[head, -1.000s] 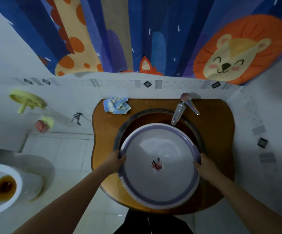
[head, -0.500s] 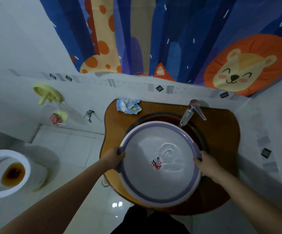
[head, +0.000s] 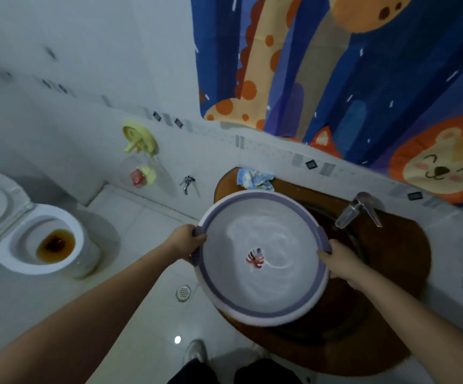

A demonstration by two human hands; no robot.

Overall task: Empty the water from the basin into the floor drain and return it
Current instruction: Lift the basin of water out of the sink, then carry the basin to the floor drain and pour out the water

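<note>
Basin of water carried off the sink, toward the floor drain.

Nearest, left hand and right hand clamped on opposite rim handles of the basin, kept roughly level, probably so the rippling water stays in. Held partly over the brown surface, partly over the floor. Just left, on the tiles, the floor drain; beyond, tap and curtain.
</note>
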